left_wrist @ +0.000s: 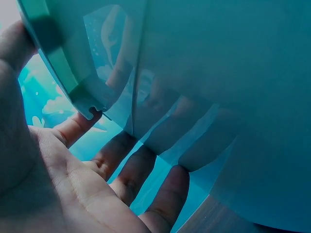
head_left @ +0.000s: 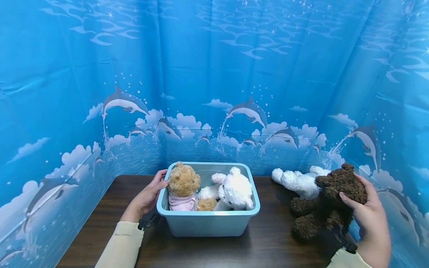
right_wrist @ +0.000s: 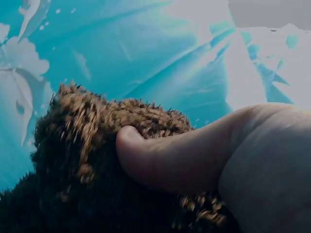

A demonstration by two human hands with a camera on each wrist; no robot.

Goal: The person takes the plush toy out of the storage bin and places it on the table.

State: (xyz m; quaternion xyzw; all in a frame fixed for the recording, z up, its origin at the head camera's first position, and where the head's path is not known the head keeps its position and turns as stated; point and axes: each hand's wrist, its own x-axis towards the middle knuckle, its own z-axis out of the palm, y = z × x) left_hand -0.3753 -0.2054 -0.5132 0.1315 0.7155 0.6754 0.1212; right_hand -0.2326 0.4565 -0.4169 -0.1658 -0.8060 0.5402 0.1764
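Observation:
A light blue plastic bin (head_left: 207, 225) stands on the table, with my left hand (head_left: 147, 197) at its left side. In the left wrist view, the left thumb (left_wrist: 14, 46) is at the rim and the fingertips touch the outer wall. Inside the bin are a tan teddy bear (head_left: 183, 180) in a pale pink top, a white stuffed animal (head_left: 236, 190) and another tan and white plush (head_left: 207, 204), partly covered. At the far right my right hand (head_left: 372, 214) grips a dark brown teddy bear (head_left: 338, 186) by its head, thumb pressed into the fur (right_wrist: 87, 126).
A white stuffed animal (head_left: 298, 183) lies on the table behind the brown bear, partly hidden by it. The dark wooden table (head_left: 271, 238) reaches back to a blue curtain (head_left: 207, 74) printed with dolphins, which also surrounds both sides.

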